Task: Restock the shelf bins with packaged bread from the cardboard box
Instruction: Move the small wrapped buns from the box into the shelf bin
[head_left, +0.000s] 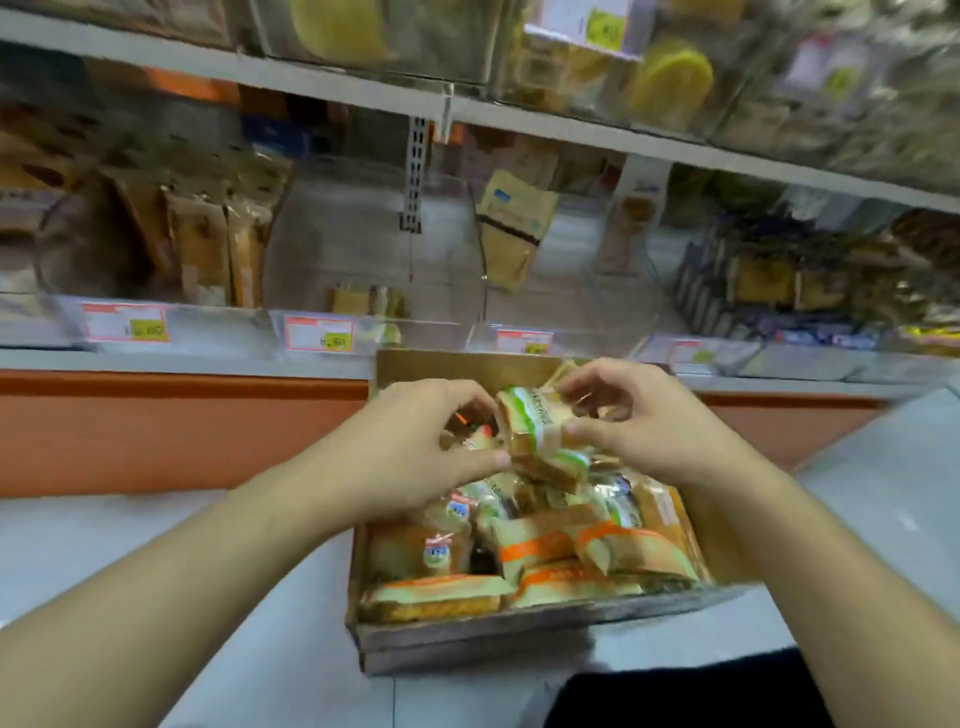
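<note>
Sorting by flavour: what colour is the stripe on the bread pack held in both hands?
Green, on the bread pack, head view.

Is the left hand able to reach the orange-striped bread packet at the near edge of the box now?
Probably yes. The orange-striped packet lies uncovered on top, at the cardboard box's near wall. However, the left hand is pinching the green-striped packet together with the right hand, so it must let go first.

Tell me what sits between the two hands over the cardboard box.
Head view: a green-striped clear packet of sliced bread lies between the left hand and right hand, both pinching it above the brown cardboard box.
</note>
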